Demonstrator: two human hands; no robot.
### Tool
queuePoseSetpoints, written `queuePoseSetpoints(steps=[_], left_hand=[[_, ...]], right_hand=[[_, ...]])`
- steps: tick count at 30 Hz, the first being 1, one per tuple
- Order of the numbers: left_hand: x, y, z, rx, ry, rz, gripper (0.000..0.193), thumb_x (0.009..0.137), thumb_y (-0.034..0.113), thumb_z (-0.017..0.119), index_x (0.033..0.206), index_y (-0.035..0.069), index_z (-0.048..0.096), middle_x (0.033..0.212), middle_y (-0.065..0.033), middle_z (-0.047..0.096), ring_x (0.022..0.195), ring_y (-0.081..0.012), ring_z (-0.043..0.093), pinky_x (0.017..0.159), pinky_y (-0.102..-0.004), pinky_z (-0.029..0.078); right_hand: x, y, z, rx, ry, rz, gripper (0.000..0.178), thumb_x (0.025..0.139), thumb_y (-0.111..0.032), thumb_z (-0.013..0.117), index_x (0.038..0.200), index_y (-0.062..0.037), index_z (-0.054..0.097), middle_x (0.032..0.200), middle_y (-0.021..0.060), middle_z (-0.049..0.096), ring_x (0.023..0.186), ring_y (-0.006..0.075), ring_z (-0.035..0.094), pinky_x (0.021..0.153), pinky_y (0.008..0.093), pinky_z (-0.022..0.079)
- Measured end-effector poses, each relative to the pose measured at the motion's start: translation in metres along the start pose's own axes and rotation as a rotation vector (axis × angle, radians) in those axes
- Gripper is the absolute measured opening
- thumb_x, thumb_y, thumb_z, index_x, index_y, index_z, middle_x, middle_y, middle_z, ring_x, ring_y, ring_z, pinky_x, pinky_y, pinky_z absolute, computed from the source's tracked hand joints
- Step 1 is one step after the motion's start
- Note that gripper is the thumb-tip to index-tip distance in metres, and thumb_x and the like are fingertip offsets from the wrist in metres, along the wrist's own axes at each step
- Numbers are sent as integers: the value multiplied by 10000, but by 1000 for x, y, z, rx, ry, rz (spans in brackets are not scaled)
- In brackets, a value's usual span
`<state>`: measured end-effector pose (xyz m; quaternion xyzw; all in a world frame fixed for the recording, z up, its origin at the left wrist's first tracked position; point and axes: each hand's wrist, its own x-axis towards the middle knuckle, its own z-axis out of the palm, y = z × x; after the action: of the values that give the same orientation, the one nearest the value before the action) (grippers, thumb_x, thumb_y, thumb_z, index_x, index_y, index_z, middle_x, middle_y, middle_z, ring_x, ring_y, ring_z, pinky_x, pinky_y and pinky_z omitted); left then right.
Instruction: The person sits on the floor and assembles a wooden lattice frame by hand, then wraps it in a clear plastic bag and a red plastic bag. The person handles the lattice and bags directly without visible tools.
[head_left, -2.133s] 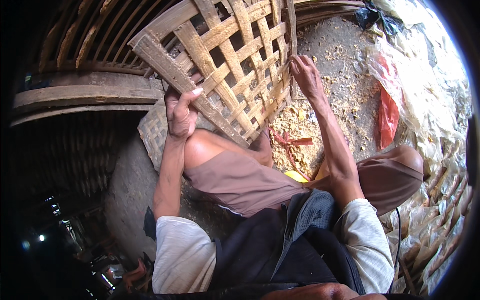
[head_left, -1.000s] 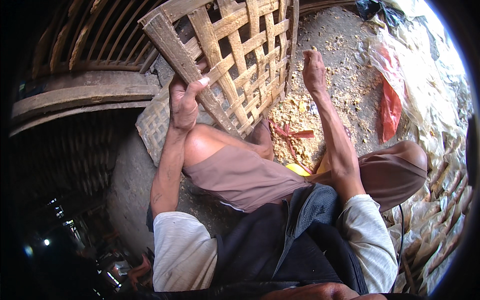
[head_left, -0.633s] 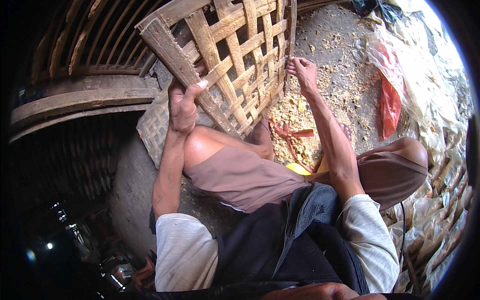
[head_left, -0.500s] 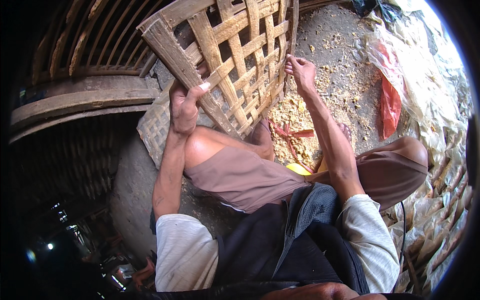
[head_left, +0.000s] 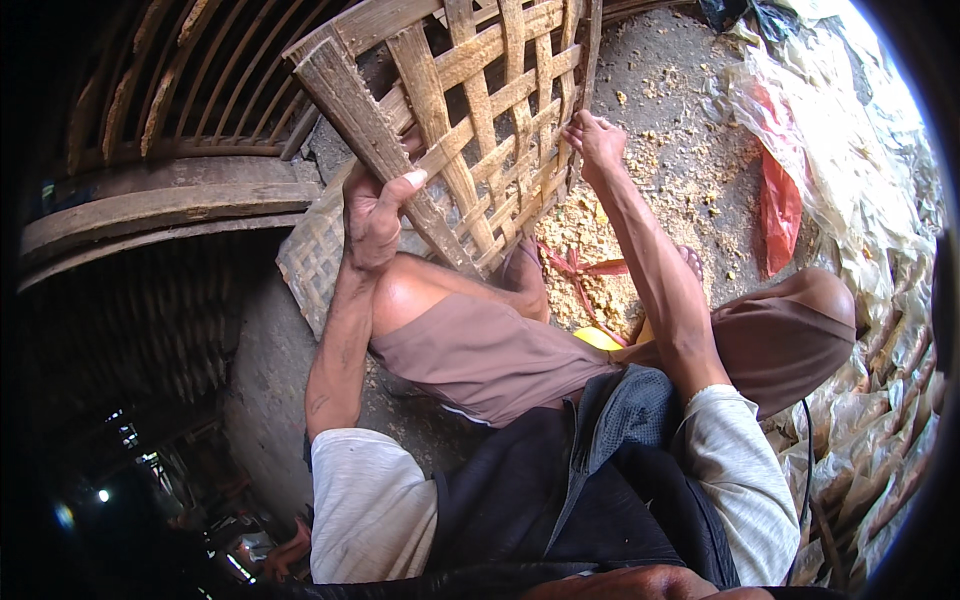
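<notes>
A woven bamboo tray with a thick wooden frame stands tilted in front of me, above my bent legs. My left hand is wrapped around its near left frame bar, thumb on the front and fingers behind the weave. At the tray's right edge, my right hand has its fingers curled against the thin side bar, closed on it. Beneath, a second woven panel lies by my left knee, partly hidden by my arm and the first tray.
Yellowish crumbly pieces cover the floor, with a red strip and something yellow among them. Plastic sheets and bags line the right side, one red. A slatted wooden rack stands at the left.
The woven tray has shifted very slightly to the right at its left side, my left hand moving with it. My right hand has slid a little leftward, still at the edge.
</notes>
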<state>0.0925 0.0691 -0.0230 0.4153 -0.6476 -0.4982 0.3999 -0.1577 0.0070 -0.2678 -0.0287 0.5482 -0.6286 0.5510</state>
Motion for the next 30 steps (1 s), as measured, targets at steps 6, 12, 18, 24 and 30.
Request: queuePoseSetpoints(steps=[6, 12, 18, 24, 30], left_hand=[[1, -8, -5, -18, 21, -26, 475, 935, 102, 618, 1374, -80, 605, 1368, -156, 652, 1267, -222, 605, 1127, -370, 445], [0, -7, -6, -58, 46, -59, 463, 939, 88, 616, 1374, -71, 601, 1371, -152, 649, 1254, -206, 611, 1109, -356, 460], [-2, -8, -9, -85, 55, -62, 455, 944, 78, 610, 1376, -67, 600, 1370, -147, 651, 1255, -200, 610, 1112, -357, 460], [0, -3, -3, -63, 17, -56, 455, 939, 80, 611, 1371, -64, 608, 1377, -158, 652, 1271, -211, 603, 1131, -372, 442], [-1, 0, -2, 10, -4, -22, 493, 936, 103, 619, 1395, -74, 595, 1374, -168, 655, 1286, -228, 597, 1143, -381, 426]], right_hand=[[10, 5, -17, 116, -99, -51, 240, 1007, -100, 678, 1101, 114, 627, 1048, 200, 704, 898, 271, 739, 836, 345, 677], [17, 9, -33, 270, -126, -141, 218, 947, -48, 689, 1101, 85, 612, 983, 163, 701, 852, 225, 730, 811, 309, 662], [13, 9, -39, 22, -197, -164, 235, 959, -101, 727, 1102, 80, 683, 938, 132, 721, 837, 197, 732, 780, 318, 663], [8, 10, -29, -274, -91, -248, 327, 967, -261, 757, 1087, 43, 750, 951, 135, 779, 831, 184, 762, 764, 299, 633], [1, 4, -10, -464, 78, -270, 224, 940, -209, 757, 993, 9, 764, 832, 91, 759, 675, 130, 708, 654, 268, 605]])
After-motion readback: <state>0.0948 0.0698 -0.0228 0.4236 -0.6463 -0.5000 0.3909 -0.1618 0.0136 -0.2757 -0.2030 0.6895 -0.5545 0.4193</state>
